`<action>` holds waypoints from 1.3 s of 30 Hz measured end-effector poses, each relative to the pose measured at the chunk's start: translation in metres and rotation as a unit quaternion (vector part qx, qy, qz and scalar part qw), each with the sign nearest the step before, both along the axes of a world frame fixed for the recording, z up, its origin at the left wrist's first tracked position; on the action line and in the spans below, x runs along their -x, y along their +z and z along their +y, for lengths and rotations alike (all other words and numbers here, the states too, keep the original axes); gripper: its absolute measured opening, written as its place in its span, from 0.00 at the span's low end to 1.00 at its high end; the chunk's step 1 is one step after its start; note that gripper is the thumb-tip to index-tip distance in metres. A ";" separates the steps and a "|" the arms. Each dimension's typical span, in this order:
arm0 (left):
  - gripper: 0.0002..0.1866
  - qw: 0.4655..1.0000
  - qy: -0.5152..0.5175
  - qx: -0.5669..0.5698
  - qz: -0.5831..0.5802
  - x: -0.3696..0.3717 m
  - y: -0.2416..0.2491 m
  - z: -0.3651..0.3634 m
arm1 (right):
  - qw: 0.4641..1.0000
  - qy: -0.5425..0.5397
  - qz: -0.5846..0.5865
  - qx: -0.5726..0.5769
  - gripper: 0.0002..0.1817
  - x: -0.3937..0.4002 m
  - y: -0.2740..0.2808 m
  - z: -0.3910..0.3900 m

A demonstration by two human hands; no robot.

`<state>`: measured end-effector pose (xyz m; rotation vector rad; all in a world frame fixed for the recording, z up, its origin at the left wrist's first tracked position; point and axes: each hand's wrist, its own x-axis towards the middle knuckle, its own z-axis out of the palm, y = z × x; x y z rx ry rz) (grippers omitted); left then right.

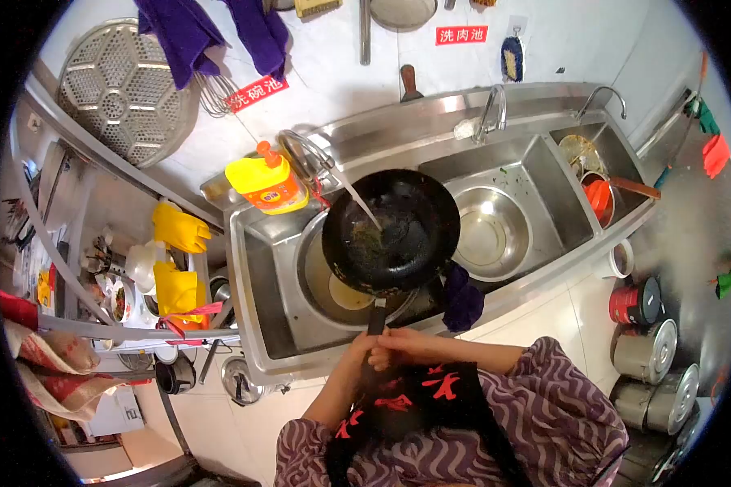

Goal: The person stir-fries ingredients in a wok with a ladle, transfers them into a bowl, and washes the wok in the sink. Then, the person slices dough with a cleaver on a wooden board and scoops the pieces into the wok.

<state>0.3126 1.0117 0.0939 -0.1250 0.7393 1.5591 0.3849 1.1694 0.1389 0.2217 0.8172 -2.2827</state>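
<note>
both hands closed on the wok handle (377, 316) at the near edge of the sink (261, 276): left hand (364, 351) lower on it, right hand (400, 341) just beside, fingers wrapped round. black wok (391, 230) held tilted over the left basin, above a steel bowl (341, 294) lying in it. thin stream of water (357, 197) running from the left tap (300, 148) into the wok. purple cloth (461, 299) draped on the sink's near edge, just right of the handle. second steel bowl (481, 234) in the middle basin. yellow soap bottle (266, 183) at the sink's far left corner, beside the tap. yellow gloves (179, 229) hanging off the left side.
</note>
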 end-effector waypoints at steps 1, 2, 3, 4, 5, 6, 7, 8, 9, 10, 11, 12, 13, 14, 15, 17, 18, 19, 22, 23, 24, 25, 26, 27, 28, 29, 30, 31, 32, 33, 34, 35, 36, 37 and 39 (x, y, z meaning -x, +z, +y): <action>0.07 1.000 0.001 0.002 -0.004 0.002 0.004 0.005 | 1.000 -0.002 -0.008 -0.010 0.18 0.004 -0.005 0.004; 0.07 1.000 0.003 0.004 -0.006 0.004 0.008 0.009 | 1.000 -0.005 -0.015 -0.020 0.17 0.008 -0.009 0.009; 0.07 1.000 0.005 0.007 -0.008 0.006 0.012 0.013 | 1.000 -0.002 -0.013 -0.020 0.17 0.012 -0.012 0.013; 0.07 1.000 0.006 0.009 -0.009 0.009 0.015 0.018 | 1.000 0.000 -0.010 -0.021 0.16 0.016 -0.014 0.018; 0.07 1.000 0.008 0.010 -0.009 0.013 0.017 0.022 | 1.000 0.002 -0.007 -0.022 0.16 0.019 -0.015 0.022; 0.07 1.000 0.011 0.011 -0.012 0.017 0.019 0.027 | 1.000 -0.004 -0.021 -0.020 0.15 0.023 -0.016 0.025; 0.07 1.000 0.013 0.010 -0.010 0.019 0.021 0.031 | 0.999 -0.008 -0.030 -0.019 0.15 0.026 -0.011 0.029; 0.07 1.000 0.014 0.008 -0.012 0.022 0.022 0.035 | 0.999 -0.012 -0.039 -0.018 0.15 0.029 -0.002 0.034; 0.07 1.000 0.017 0.009 -0.013 0.025 0.023 0.039 | 0.999 -0.015 -0.048 -0.018 0.15 0.031 0.003 0.037; 0.07 1.000 0.019 0.008 -0.015 0.028 0.023 0.043 | 0.999 -0.019 -0.046 -0.020 0.15 0.033 0.001 0.038; 0.07 1.000 0.023 0.006 -0.019 0.031 0.023 0.046 | 0.999 -0.021 -0.043 -0.024 0.16 0.036 -0.003 0.040; 0.07 0.999 0.027 0.006 -0.023 0.033 0.024 0.049 | 0.999 -0.023 -0.040 -0.028 0.16 0.039 -0.006 0.043; 0.07 0.999 0.032 0.006 -0.027 0.035 0.025 0.051 | 0.998 -0.022 -0.046 -0.038 0.16 0.041 -0.010 0.045; 0.07 0.999 0.035 0.007 -0.031 0.036 0.026 0.053 | 0.997 -0.021 -0.051 -0.047 0.16 0.042 -0.014 0.047; 0.07 0.998 0.042 0.011 -0.035 0.038 0.028 0.055 | 0.997 -0.020 -0.055 -0.058 0.16 0.043 -0.016 0.049; 0.07 0.997 0.060 0.038 -0.032 0.038 0.036 0.059 | 0.997 -0.007 -0.066 -0.033 0.16 0.045 -0.008 0.054; 0.07 0.995 0.070 0.062 -0.027 0.037 0.042 0.059 | 0.997 -0.001 -0.074 -0.019 0.16 0.045 -0.006 0.055; 0.08 0.992 0.082 0.095 -0.011 0.036 0.054 0.064 | 0.996 -0.008 -0.092 -0.011 0.16 0.046 -0.008 0.055; 0.10 0.980 0.103 0.168 0.011 0.036 0.072 0.073 | 0.991 -0.002 -0.134 0.010 0.16 0.048 -0.023 0.054; 0.10 0.979 0.103 0.175 0.002 0.037 0.071 0.075 | 0.990 0.019 -0.139 0.014 0.16 0.049 -0.029 0.055; 0.11 0.978 0.103 0.181 -0.008 0.037 0.071 0.075 | 0.989 0.039 -0.144 0.018 0.16 0.049 -0.034 0.056; 0.11 0.978 0.096 0.183 0.015 0.037 0.066 0.074 | 0.990 0.036 -0.137 0.002 0.16 0.050 -0.031 0.056; 0.12 0.978 0.088 0.185 0.039 0.037 0.058 0.071 | 0.991 0.031 -0.129 -0.014 0.16 0.051 -0.026 0.056; 0.12 0.977 0.079 0.186 0.062 0.038 0.052 0.070 | 0.992 0.026 -0.121 -0.030 0.16 0.051 -0.022 0.056; 0.12 0.976 0.079 0.191 0.070 0.039 0.049 0.071 | 0.991 0.024 -0.125 -0.035 0.17 0.051 -0.020 0.057; 0.11 0.974 0.080 0.196 0.077 0.040 0.047 0.072 | 0.991 0.022 -0.129 -0.040 0.17 0.051 -0.020 0.059; 0.11 0.973 0.080 0.200 0.085 0.041 0.045 0.073 | 0.990 0.021 -0.132 -0.045 0.18 0.051 -0.020 0.060; 0.10 0.976 0.063 0.193 0.080 0.043 0.045 0.073 | 0.991 0.027 -0.123 -0.041 0.19 0.049 -0.027 0.061; 0.10 0.979 0.046 0.186 0.075 0.046 0.045 0.072 | 0.992 0.033 -0.113 -0.036 0.19 0.047 -0.038 0.062; 0.11 0.981 0.028 0.180 0.071 0.048 0.045 0.072 | 0.993 0.038 -0.103 -0.031 0.20 0.044 -0.049 0.063; 0.11 0.976 0.028 0.200 0.078 0.049 0.043 0.073 | 0.996 0.033 -0.078 -0.022 0.21 0.042 -0.052 0.064; 0.11 0.971 0.029 0.220 0.085 0.049 0.040 0.074 | 0.998 0.028 -0.053 -0.013 0.21 0.040 -0.054 0.065; 0.12 0.966 0.029 0.240 0.091 0.048 0.036 0.074 | 0.999 0.024 -0.029 -0.004 0.22 0.038 -0.056 0.067; 0.12 0.966 0.015 0.240 0.098 0.048 0.030 0.073 | 1.000 0.027 -0.010 -0.006 0.22 0.036 -0.059 0.069; 0.13 0.964 -0.008 0.240 0.114 0.050 0.018 0.070 | 0.999 0.035 0.030 -0.008 0.23 0.035 -0.064 0.074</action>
